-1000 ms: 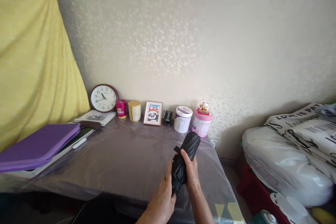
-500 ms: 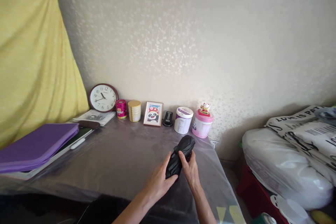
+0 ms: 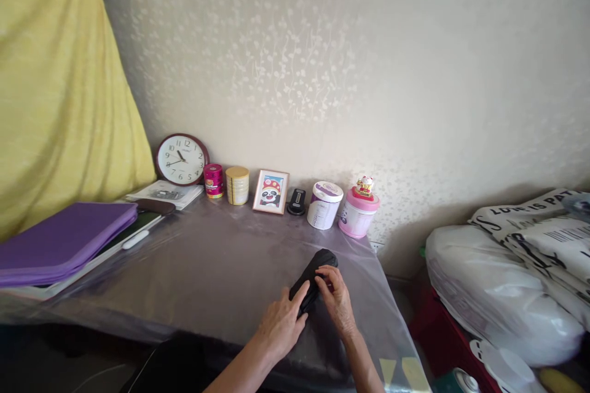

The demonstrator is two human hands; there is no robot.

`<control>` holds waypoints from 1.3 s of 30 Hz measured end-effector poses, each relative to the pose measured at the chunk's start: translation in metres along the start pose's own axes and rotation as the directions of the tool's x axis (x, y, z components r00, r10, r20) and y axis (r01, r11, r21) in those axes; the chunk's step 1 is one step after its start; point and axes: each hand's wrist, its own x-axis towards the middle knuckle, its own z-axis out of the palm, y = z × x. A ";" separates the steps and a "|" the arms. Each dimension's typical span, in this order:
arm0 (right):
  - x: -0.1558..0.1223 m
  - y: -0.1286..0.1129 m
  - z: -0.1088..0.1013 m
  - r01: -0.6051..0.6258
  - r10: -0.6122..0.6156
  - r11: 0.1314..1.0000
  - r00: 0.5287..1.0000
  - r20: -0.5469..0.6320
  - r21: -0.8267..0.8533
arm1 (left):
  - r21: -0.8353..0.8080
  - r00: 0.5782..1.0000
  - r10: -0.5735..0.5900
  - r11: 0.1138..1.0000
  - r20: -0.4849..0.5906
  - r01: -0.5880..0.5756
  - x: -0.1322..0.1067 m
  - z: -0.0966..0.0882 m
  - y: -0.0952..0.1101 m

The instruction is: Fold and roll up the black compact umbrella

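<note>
A black folded umbrella (image 3: 308, 274) lies slantwise over the right part of the table, its far end towards the tubs. My left hand (image 3: 282, 321) grips its near end, with the fingers over the top and the thumb along the lower side. At the umbrella's right side, my right hand (image 3: 337, 298) is closed with thumb and fingertips pinched against the fabric. What exactly those fingertips pinch, fabric or a strap, is too small to tell. Part of the umbrella is hidden by both hands.
Along the wall stand a clock (image 3: 182, 159), a pink can (image 3: 213, 182), a yellow-lidded jar (image 3: 237, 186), a panda picture frame (image 3: 271, 191), a white tub (image 3: 324, 207) and a pink-lidded tub (image 3: 357, 215) bearing a cat figurine. Purple folders (image 3: 69, 239) lie left; a white bag (image 3: 488, 282) sits right.
The umbrella has come down lower and flatter towards the table. My right hand has shifted from holding its side to pinching at its upper surface; the left still grips the near end.
</note>
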 end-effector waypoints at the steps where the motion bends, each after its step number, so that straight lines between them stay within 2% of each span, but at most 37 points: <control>1: -0.001 0.001 -0.002 -0.002 0.001 0.999 1.000 0.006 0.048 | 0.008 1.000 0.007 1.000 0.000 -0.007 0.000 0.001 0.000; 5: -0.007 0.001 -0.015 -0.051 0.045 0.992 0.998 0.049 0.118 | 0.027 0.999 0.028 0.999 -0.024 -0.027 0.000 0.003 -0.002; 8: -0.014 -0.004 -0.026 -0.085 0.068 0.989 0.989 0.130 0.125 | 0.026 0.999 0.038 0.999 -0.036 -0.037 0.000 0.003 -0.003; 13: -0.021 -0.013 -0.036 -0.021 -0.030 0.984 0.960 0.278 0.178 | 0.036 0.998 0.042 0.999 -0.040 -0.040 0.000 0.004 -0.004; 20: -0.002 -0.018 -0.016 -0.043 -0.015 0.980 0.958 0.286 0.196 | 0.073 0.998 0.053 0.996 -0.021 -0.052 -0.003 0.001 -0.006; 23: 0.008 -0.019 -0.005 -0.058 0.014 0.990 0.947 0.321 0.129 | 0.076 0.999 0.050 0.996 -0.019 -0.048 -0.005 0.002 -0.006; 26: 0.016 -0.021 0.002 -0.011 0.001 1.000 0.932 0.361 0.027 | 0.071 0.999 0.035 0.997 -0.030 -0.033 -0.006 0.005 -0.007; 29: 0.021 -0.025 0.009 0.019 -0.002 0.999 0.942 0.337 -0.048 | 0.063 0.999 0.015 0.998 -0.038 -0.013 -0.006 0.007 -0.007; 31: 0.022 -0.025 0.011 -0.037 0.046 0.999 0.958 0.284 -0.037 | 0.060 0.999 0.005 0.998 -0.034 -0.003 -0.007 0.006 -0.009; 33: 0.021 -0.024 0.010 -0.184 0.162 0.980 0.957 0.240 0.070 | 0.062 1.000 -0.004 0.998 -0.015 0.005 -0.009 0.004 -0.010; 36: 0.017 -0.017 0.001 -0.407 0.362 0.867 0.911 0.196 0.286 | 0.056 0.999 -0.014 0.998 0.031 0.012 -0.015 -0.002 -0.013; 39: 0.013 -0.009 -0.010 -0.454 0.445 0.817 0.889 0.111 0.356 | 0.053 0.997 -0.033 0.998 0.064 0.030 -0.021 -0.007 -0.016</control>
